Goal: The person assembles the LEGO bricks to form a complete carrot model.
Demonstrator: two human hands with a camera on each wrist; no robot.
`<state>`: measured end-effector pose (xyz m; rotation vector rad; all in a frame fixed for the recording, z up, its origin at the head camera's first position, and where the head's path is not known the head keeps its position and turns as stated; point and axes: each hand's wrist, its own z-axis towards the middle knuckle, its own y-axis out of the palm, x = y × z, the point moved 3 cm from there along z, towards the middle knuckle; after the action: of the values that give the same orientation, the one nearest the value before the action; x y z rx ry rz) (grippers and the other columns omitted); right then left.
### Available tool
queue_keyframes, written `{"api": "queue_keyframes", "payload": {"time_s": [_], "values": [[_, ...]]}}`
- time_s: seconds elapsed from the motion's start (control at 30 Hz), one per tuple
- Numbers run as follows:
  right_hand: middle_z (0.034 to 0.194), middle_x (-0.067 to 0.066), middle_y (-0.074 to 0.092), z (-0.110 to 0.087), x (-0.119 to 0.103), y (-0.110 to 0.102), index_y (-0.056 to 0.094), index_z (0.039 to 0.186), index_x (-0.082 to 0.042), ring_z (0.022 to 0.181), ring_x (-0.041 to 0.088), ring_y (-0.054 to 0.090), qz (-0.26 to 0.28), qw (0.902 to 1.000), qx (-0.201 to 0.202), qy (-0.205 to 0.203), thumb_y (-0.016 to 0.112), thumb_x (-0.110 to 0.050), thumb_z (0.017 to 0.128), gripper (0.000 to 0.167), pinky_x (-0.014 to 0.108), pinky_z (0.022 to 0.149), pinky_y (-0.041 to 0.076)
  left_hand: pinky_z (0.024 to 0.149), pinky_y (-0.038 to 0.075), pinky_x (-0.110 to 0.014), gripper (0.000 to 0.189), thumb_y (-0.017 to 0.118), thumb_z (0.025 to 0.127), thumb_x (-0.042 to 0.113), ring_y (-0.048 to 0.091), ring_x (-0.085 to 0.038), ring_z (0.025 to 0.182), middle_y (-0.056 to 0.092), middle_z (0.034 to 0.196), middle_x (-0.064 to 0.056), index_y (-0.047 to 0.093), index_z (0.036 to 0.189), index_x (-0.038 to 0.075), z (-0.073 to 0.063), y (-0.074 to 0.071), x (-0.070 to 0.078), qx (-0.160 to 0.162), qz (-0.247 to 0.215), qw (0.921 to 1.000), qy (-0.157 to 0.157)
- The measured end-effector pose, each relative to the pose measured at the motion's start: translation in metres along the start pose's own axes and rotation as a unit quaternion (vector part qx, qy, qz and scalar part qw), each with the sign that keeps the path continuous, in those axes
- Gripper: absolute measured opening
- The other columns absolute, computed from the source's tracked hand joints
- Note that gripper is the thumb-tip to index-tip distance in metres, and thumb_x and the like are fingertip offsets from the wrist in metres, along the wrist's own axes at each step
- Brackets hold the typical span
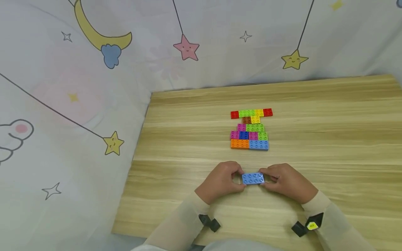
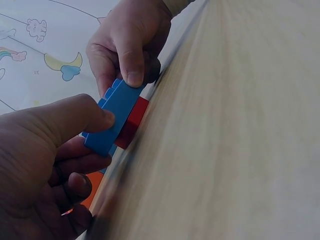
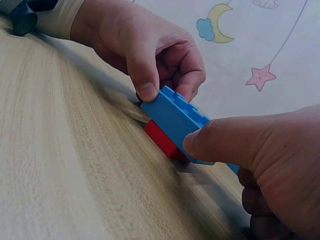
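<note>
A light blue building brick (image 1: 253,179) with two rows of studs is near the front of the table, between the two hands. My left hand (image 1: 223,181) pinches its left end with thumb and fingers. The right end is pinched by my right hand (image 1: 287,183) in the same way. Both wrist views show a smaller red brick (image 2: 132,122) directly under the blue one, close to the tabletop; whether the two are joined I cannot tell. From above, the blue brick hides the red one. Studs on the blue brick (image 3: 175,122) face up.
Beyond the hands, a flat arrangement of coloured bricks (image 1: 253,127) lies in several rows on the wooden table (image 1: 329,139). An orange brick (image 1: 240,143) and another light blue brick (image 1: 259,145) form its nearest row. A patterned cloth (image 1: 220,69) hangs behind the table.
</note>
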<state>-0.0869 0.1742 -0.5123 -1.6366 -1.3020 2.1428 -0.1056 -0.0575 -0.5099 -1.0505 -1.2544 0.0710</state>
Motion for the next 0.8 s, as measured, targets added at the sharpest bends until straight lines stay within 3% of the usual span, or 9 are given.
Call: {"api": "queue_keyframes", "payload": {"time_s": [0.27, 0.8], "values": [[0.065, -0.019, 0.033, 0.0027, 0.0011, -0.0020, 0.080, 0.115, -0.008, 0.061, -0.001, 0.035, -0.043, 0.9986, 0.031, -0.004, 0.089, -0.018, 0.081, 0.036, 0.022, 0.058, 0.037, 0.064, 0.045, -0.018, 0.026, 0.088, 0.081, 0.021, 0.051, -0.006, 0.073, 0.063, 0.088, 0.012, 0.074, 0.103, 0.017, 0.0045, 0.0000, -0.0045, 0.019, -0.012, 0.9997, 0.004], [0.067, -0.013, 0.041, 0.0035, 0.0072, -0.0030, 0.078, 0.114, -0.020, 0.062, 0.002, 0.039, -0.001, 0.9985, 0.029, 0.048, 0.088, -0.023, 0.085, 0.031, 0.024, 0.058, 0.037, 0.067, 0.047, -0.016, 0.032, 0.088, 0.083, 0.027, 0.054, -0.006, 0.077, 0.065, 0.097, 0.015, 0.075, 0.111, 0.022, 0.0066, 0.0017, -0.0091, 0.036, -0.007, 0.9993, -0.001]]}}
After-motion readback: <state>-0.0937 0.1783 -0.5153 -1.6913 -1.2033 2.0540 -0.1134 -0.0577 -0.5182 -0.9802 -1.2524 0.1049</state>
